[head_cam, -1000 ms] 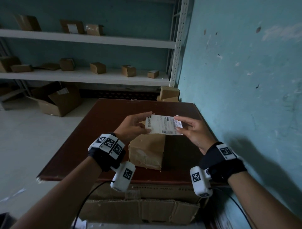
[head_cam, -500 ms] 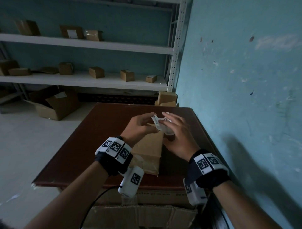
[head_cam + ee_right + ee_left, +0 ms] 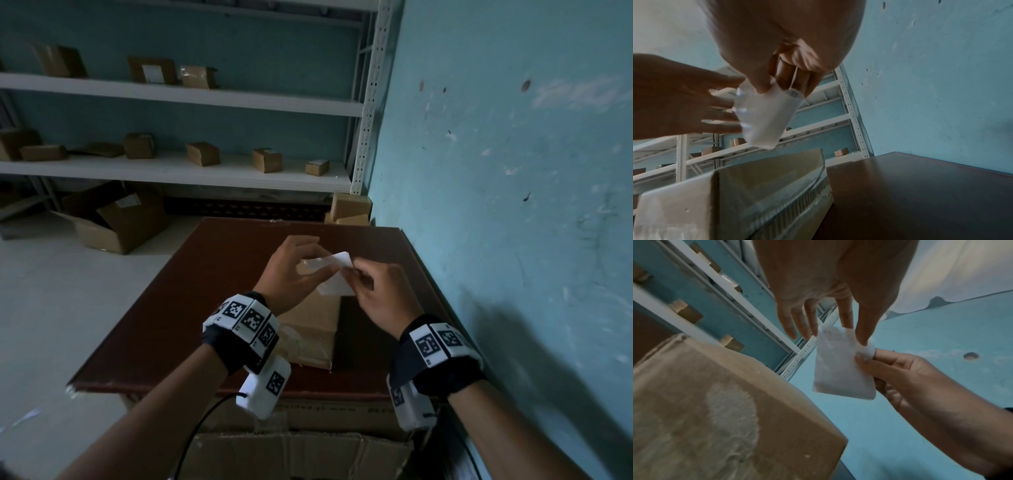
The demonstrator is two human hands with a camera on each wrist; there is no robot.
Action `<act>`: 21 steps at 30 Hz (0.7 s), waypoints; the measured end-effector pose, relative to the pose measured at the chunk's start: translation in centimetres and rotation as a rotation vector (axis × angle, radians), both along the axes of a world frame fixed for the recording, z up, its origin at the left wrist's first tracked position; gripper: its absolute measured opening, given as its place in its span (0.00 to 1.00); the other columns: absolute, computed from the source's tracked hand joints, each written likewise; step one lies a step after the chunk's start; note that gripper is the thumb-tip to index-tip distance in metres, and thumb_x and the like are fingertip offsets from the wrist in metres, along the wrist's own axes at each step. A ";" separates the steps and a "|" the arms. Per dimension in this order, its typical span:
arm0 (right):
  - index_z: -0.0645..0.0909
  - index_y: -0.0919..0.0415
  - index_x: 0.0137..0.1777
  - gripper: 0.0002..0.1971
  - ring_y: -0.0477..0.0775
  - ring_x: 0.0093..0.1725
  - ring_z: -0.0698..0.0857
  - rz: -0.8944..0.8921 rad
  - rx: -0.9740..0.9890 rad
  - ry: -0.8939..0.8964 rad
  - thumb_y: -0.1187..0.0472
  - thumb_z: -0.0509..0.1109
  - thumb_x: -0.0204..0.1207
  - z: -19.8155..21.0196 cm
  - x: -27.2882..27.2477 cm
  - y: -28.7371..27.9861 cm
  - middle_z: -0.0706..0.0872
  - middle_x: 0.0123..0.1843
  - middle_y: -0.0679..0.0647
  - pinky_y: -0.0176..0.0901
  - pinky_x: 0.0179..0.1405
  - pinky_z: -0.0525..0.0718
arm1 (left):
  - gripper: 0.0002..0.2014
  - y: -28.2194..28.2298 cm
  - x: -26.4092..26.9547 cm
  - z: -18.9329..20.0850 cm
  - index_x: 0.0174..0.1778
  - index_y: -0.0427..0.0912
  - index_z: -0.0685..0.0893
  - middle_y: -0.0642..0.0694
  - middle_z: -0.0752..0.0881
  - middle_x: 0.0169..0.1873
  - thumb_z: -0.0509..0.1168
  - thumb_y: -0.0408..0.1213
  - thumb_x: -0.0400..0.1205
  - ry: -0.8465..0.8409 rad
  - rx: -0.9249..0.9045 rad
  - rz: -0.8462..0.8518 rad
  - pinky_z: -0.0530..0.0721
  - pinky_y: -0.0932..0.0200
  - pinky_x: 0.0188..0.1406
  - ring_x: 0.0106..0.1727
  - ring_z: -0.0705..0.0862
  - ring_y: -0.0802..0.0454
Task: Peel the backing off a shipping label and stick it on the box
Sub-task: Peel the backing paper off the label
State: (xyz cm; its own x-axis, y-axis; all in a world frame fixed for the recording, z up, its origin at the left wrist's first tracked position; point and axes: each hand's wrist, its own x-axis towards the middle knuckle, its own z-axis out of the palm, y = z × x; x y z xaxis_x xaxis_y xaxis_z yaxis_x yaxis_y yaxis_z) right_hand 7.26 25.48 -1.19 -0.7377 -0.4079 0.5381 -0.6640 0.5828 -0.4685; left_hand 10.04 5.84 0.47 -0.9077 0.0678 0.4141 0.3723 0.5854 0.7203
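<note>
Above the brown desk (image 3: 178, 308), both hands, left hand (image 3: 291, 270) and right hand (image 3: 376, 294), pinched the label (image 3: 337, 274) over the box (image 3: 315, 329); backing apparently starting to separate, sticking not yet done.

Right hand (image 3: 777, 65) and left hand (image 3: 684, 97) pinching a white label (image 3: 766, 116) above the box (image 3: 756, 186).
The box rests on the dark bench (image 3: 920, 194); white shelving (image 3: 818, 128) with small cartons stands behind.
</note>
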 end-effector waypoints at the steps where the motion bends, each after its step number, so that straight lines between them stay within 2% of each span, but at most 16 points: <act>1: 0.87 0.58 0.53 0.11 0.43 0.47 0.89 0.009 -0.006 -0.029 0.52 0.67 0.86 0.0 0.1 0.1 0.91 0.46 0.48 0.47 0.42 0.90 | 0.09 0.0 0.1 0.1 0.54 0.50 0.90 0.55 0.84 0.61 0.73 0.46 0.81 0.027 0.012 -0.019 0.83 0.54 0.62 0.63 0.81 0.59; 3: 0.87 0.55 0.60 0.14 0.42 0.51 0.89 0.032 -0.033 -0.075 0.49 0.66 0.86 0.1 0.2 0.1 0.92 0.51 0.47 0.47 0.45 0.91 | 0.07 0.2 0.2 0.4 0.52 0.50 0.90 0.57 0.89 0.51 0.72 0.47 0.82 0.047 0.047 -0.042 0.85 0.54 0.53 0.53 0.85 0.62; 5: 0.87 0.52 0.63 0.16 0.41 0.51 0.90 0.045 -0.054 -0.098 0.45 0.65 0.86 0.2 0.4 0.0 0.92 0.52 0.46 0.48 0.46 0.91 | 0.06 0.5 0.5 0.7 0.51 0.50 0.91 0.59 0.89 0.46 0.72 0.46 0.82 0.067 0.072 -0.043 0.83 0.61 0.47 0.49 0.85 0.65; 9: 0.88 0.52 0.56 0.21 0.40 0.46 0.88 0.021 -0.068 -0.123 0.36 0.65 0.82 0.3 0.4 -0.1 0.91 0.48 0.45 0.50 0.44 0.89 | 0.06 0.6 0.4 0.6 0.52 0.50 0.91 0.58 0.90 0.46 0.72 0.44 0.82 0.098 0.088 -0.022 0.84 0.66 0.45 0.48 0.86 0.63; 11: 0.87 0.50 0.52 0.23 0.41 0.44 0.85 -0.023 -0.029 -0.064 0.32 0.64 0.79 0.1 0.0 0.0 0.88 0.46 0.46 0.50 0.43 0.87 | 0.05 0.5 0.3 0.6 0.51 0.49 0.92 0.58 0.90 0.44 0.72 0.42 0.82 0.111 0.080 -0.020 0.83 0.69 0.42 0.47 0.87 0.63; 13: 0.86 0.52 0.50 0.19 0.42 0.46 0.80 -0.068 0.001 0.048 0.37 0.68 0.78 -0.1 -0.3 -0.1 0.83 0.47 0.45 0.42 0.45 0.83 | 0.04 0.6 0.3 0.6 0.50 0.49 0.91 0.59 0.90 0.42 0.73 0.40 0.82 0.124 0.068 -0.019 0.82 0.70 0.40 0.44 0.88 0.63; 14: 0.86 0.53 0.50 0.16 0.41 0.47 0.78 -0.084 -0.018 0.083 0.41 0.72 0.77 0.0 -0.3 -0.2 0.80 0.49 0.46 0.34 0.46 0.81 | 0.03 0.7 0.3 0.6 0.49 0.49 0.91 0.60 0.90 0.42 0.73 0.40 0.82 0.125 0.067 -0.014 0.82 0.70 0.39 0.43 0.87 0.63; 16: 0.82 0.54 0.52 0.14 0.38 0.47 0.79 -0.094 -0.113 0.073 0.47 0.77 0.74 0.3 0.0 -0.4 0.78 0.51 0.46 0.26 0.46 0.79 | 0.04 1.0 0.4 0.5 0.48 0.49 0.91 0.60 0.90 0.42 0.73 0.43 0.81 0.119 0.082 -0.004 0.85 0.66 0.39 0.42 0.87 0.62; 19: 0.79 0.56 0.49 0.13 0.41 0.41 0.85 -0.060 -0.203 -0.018 0.49 0.76 0.73 0.8 0.5 -0.7 0.84 0.44 0.46 0.33 0.40 0.84 | 0.04 1.3 0.5 0.3 0.46 0.49 0.91 0.58 0.90 0.44 0.75 0.44 0.79 0.135 0.091 -0.005 0.90 0.58 0.43 0.43 0.88 0.63; 21: 0.82 0.56 0.47 0.08 0.40 0.42 0.87 -0.019 -0.209 -0.085 0.56 0.77 0.76 0.8 0.7 -0.8 0.87 0.40 0.45 0.33 0.42 0.86 | 0.04 1.4 0.4 0.1 0.44 0.49 0.91 0.57 0.89 0.44 0.77 0.43 0.78 0.161 0.089 -0.014 0.90 0.56 0.46 0.44 0.88 0.62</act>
State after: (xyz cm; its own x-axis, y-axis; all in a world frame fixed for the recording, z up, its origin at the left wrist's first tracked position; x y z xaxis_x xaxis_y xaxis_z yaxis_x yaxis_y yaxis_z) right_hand 7.99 24.66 -0.42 -0.7906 -0.2794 0.5448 -0.6066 0.4789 -0.6346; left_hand 10.47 7.26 0.58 -0.8286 0.0368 0.5586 0.4944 0.5161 0.6994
